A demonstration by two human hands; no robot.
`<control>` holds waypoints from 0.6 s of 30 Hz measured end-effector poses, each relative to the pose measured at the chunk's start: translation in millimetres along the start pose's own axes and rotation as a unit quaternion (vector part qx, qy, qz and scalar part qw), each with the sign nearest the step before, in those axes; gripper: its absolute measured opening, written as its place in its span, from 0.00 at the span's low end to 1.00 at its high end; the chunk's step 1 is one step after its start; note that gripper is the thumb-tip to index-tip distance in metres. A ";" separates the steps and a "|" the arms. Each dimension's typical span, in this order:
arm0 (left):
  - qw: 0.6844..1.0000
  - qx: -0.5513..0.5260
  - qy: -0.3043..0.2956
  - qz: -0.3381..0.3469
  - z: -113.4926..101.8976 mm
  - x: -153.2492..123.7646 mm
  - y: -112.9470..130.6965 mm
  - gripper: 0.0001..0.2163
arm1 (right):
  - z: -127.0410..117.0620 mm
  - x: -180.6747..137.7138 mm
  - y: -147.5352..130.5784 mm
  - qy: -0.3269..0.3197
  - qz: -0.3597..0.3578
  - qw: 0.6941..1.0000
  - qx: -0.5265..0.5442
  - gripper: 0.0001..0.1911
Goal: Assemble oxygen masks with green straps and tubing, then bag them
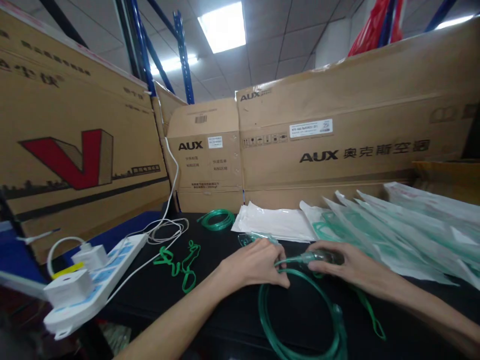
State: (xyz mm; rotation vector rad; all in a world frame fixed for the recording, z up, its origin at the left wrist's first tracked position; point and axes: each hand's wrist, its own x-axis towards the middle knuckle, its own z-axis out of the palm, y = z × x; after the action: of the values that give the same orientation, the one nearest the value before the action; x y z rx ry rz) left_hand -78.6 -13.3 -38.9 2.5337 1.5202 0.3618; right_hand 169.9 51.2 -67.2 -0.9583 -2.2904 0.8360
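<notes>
My left hand (254, 263) is closed, pinching a green tube (300, 310) that loops in a coil across the black table (157, 295). My right hand (347, 267) is closed over a clear mask piece (318, 257) joined to the tube's end. The two hands sit close together near the table's middle. A green elastic strap (369, 312) trails from under my right wrist.
Stacked white and clear packets (393, 225) lie to the right and behind the hands. A coiled green tube (216, 219) and loose green straps (179, 262) lie to the left. A white power strip (93, 280) with plugs sits at the left edge. Tall cardboard boxes (337, 145) wall the back.
</notes>
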 end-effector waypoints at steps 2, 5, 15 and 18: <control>1.000 -0.016 0.003 0.001 0.8 0.9 -2.7 0.13 | -1.1 0.2 -4.8 0.034 0.006 0.999 0.001 0.23; 0.999 -0.036 0.005 -0.005 3.9 4.3 -8.9 0.08 | -1.3 0.9 -10.2 0.095 0.052 0.994 0.026 0.27; 0.998 -0.052 -0.025 -0.001 6.5 8.7 -10.3 0.09 | 2.9 -1.5 -15.7 0.108 0.115 0.984 0.084 0.30; 0.999 -0.051 -0.019 0.002 8.6 7.7 -8.1 0.06 | 4.3 -1.8 -15.4 0.104 0.109 0.985 0.083 0.31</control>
State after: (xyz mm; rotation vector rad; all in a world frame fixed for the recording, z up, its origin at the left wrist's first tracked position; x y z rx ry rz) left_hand -79.5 -2.8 -48.3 2.4517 1.4457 0.3789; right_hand 161.4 39.8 -59.7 -1.1753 -1.9324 0.9515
